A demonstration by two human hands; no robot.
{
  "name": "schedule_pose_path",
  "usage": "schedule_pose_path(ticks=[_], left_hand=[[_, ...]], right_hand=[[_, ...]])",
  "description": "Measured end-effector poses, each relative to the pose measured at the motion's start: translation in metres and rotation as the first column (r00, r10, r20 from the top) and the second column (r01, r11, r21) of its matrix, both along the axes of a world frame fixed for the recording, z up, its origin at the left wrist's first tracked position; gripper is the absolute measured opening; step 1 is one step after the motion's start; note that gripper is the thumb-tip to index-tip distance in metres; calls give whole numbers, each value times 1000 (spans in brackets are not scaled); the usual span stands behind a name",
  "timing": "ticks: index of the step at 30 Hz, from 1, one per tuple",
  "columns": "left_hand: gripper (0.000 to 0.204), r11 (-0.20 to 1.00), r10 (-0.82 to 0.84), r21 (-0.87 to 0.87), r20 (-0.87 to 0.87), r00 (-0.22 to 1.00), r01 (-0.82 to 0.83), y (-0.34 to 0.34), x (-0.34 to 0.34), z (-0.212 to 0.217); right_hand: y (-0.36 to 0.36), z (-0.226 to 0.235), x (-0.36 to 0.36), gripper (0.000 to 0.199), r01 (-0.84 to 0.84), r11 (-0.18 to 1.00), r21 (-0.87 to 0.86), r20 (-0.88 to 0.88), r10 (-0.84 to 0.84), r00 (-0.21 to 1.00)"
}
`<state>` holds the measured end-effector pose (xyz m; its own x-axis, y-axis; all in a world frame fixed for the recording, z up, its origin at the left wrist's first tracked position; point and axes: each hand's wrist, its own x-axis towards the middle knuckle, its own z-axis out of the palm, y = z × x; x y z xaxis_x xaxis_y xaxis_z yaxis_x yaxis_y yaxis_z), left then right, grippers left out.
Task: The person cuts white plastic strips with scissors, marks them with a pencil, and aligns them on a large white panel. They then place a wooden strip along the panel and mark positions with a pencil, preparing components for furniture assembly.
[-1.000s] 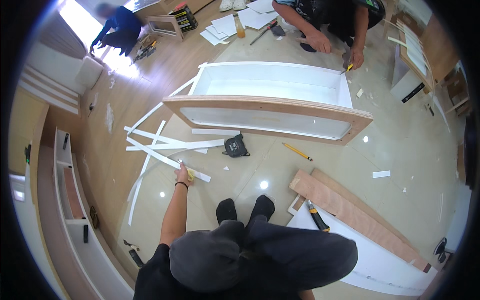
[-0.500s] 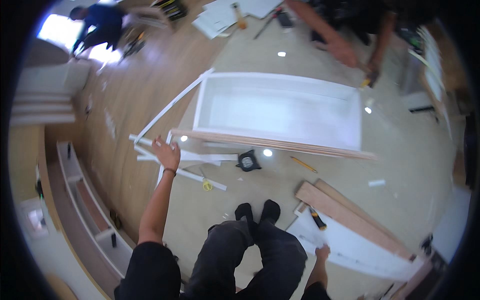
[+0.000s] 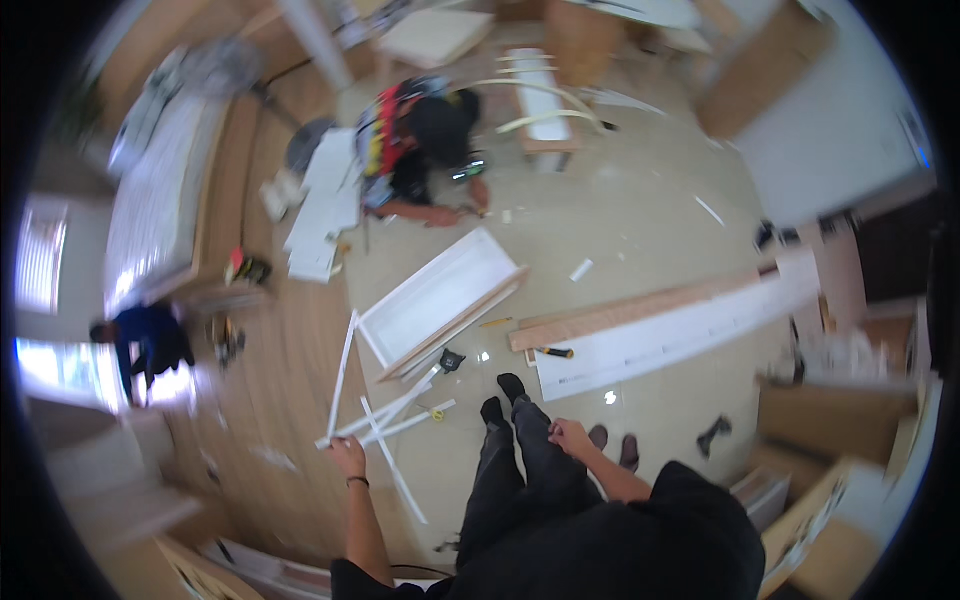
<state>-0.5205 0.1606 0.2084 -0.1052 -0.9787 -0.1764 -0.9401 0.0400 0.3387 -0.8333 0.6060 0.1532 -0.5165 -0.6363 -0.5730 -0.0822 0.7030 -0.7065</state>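
Note:
My left hand [image 3: 347,455] is closed on the near end of a thin white strip [image 3: 385,418], one of several crossed on the floor. My right hand [image 3: 570,437] rests loosely against my dark trouser leg [image 3: 530,455] and holds nothing. My black-socked feet [image 3: 503,397] stand just right of the strips. Beyond them a white cabinet box with a wooden edge [image 3: 440,300] lies on the floor, and a small black tool [image 3: 452,360] sits by its near corner.
A long wooden board [image 3: 640,310] and a white panel [image 3: 690,335] lie to the right, a yellow-and-black hand tool [image 3: 555,352] beside them. A person [image 3: 420,140] crouches beyond the cabinet box. Another person in blue [image 3: 150,335] bends at far left. Cartons stand at right.
The view has risen and swung, so the floor looks farther away. My left hand has shifted from the crossing of the strips to their near end. My right hand now lies on my thigh.

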Motion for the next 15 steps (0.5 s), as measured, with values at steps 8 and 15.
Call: schedule_pose_path(ticks=[8,15], left_hand=[[38,630,-302,774,172,938,61,11,-30,-23],[37,473,-624,817,48,780,329,59,-193,-33]], right_hand=[[53,99,40,20,544,839,28,16,-544,839],[216,51,158,30,962,105,251,-189,-970,155]])
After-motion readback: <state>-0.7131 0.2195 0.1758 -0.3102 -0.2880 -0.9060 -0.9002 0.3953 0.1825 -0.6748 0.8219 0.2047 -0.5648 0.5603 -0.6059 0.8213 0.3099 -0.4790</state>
